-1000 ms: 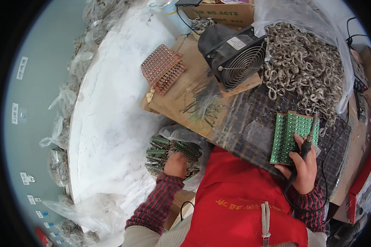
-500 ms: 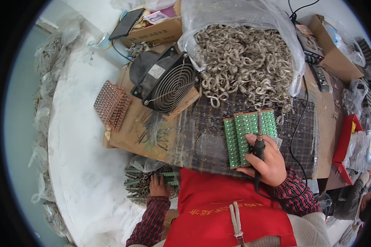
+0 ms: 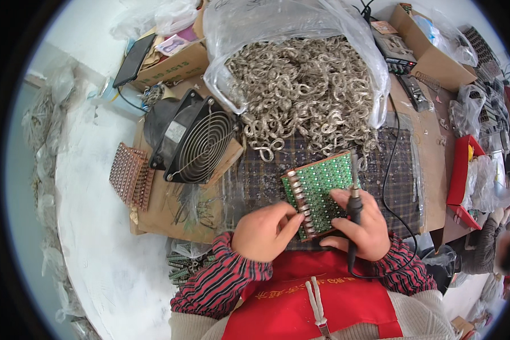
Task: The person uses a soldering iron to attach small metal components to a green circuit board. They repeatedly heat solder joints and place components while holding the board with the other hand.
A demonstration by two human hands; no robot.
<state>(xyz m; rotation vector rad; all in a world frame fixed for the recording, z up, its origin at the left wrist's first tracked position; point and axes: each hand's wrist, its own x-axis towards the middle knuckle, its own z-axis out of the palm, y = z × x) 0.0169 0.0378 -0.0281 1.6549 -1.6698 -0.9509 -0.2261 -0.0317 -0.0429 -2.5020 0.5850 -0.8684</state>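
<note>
A green circuit board (image 3: 328,175) dotted with solder points lies on the plaid cloth in front of me. Along its left edge runs a brown strip with a row of shiny metal parts (image 3: 298,195). My left hand (image 3: 266,229) has its thumb and curled fingers closed at this edge; the fingertips are partly hidden. My right hand (image 3: 371,226) grips a soldering iron (image 3: 355,205) with a dark handle, its metal tip pointing away over the board's right side. Fingers of the same hand rest on the board.
Beyond the board, a clear plastic bag (image 3: 218,79) spills curled metal pieces (image 3: 300,90). A black fan (image 3: 201,144) and stacked brown boards (image 3: 130,175) stand left. A pile of green strips (image 3: 184,266) sits below the table edge. The iron's cable (image 3: 389,170) and red box (image 3: 464,175) are right.
My left hand has come up from the pile of green strips to the board's left edge. A row of shiny metal parts now shows there. My right hand keeps the iron; the view has shifted.
</note>
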